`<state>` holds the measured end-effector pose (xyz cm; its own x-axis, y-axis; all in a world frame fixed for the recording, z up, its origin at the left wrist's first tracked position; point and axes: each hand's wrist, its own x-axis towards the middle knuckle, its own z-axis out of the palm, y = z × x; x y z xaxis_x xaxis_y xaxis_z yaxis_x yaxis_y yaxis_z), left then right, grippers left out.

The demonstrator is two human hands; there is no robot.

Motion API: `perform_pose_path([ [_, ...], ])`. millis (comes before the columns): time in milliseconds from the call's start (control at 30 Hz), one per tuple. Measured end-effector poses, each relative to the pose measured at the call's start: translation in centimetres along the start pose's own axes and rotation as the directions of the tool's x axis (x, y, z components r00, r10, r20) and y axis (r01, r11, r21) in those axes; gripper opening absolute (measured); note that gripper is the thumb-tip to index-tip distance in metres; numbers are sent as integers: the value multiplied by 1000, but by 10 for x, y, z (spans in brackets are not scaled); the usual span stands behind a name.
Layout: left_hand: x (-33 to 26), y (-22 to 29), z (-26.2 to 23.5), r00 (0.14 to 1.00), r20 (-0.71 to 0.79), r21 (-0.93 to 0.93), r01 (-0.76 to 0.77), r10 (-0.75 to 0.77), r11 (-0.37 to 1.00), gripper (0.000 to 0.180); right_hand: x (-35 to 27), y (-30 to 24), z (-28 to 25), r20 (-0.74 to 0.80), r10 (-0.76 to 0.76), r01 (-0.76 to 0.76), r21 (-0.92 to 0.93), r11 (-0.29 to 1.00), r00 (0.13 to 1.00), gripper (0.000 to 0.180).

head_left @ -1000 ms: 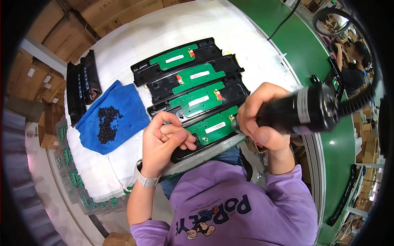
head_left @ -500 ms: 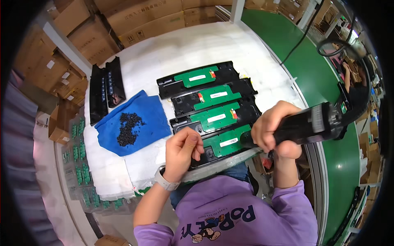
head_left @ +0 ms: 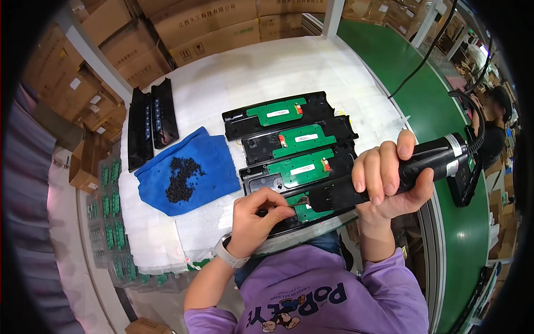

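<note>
My right hand is wrapped around a black corded electric screwdriver, held nearly level with its bit pointing left. That bit reaches the pinched thumb and forefinger of my left hand; whatever they hold is too small to make out. Both hands are above the nearest of several black plastic housings, whose green circuit board is partly hidden by the tool. Farther back, the other housings carry similar boards, such as this green board. Left of them, a heap of small black screws lies on a blue cloth.
Two black plastic pieces lie at the table's left edge. Trays of green boards stand low at the left. A green conveyor belt runs along the right, near another person. Cardboard boxes are stacked behind.
The screwdriver has been lifted off the nearest board and turned more level, its bit now at my left fingertips. My left hand has shifted right and its fingers have pinched together.
</note>
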<state>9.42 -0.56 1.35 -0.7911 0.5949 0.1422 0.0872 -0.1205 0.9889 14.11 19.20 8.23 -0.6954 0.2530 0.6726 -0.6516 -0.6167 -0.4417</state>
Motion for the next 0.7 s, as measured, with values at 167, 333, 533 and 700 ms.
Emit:
perform_pose_path([
  [167,1,1,2,1000,27,60,14,-15,998,11,0,1,2,79,7,-5,-24,1000,997,35],
  [333,-1,5,-1,996,87,132,18,-30,991,8,-4,1,6,116,27,-22,-45,999,993,36],
  [533,-3,5,7,998,63,165,18,-29,986,9,-10,0,12,-60,78,-83,-94,992,995,37],
  [700,5,4,9,942,159,385,-335,295,860,33,-7,-6,3,-162,162,-173,-54,984,973,36],
])
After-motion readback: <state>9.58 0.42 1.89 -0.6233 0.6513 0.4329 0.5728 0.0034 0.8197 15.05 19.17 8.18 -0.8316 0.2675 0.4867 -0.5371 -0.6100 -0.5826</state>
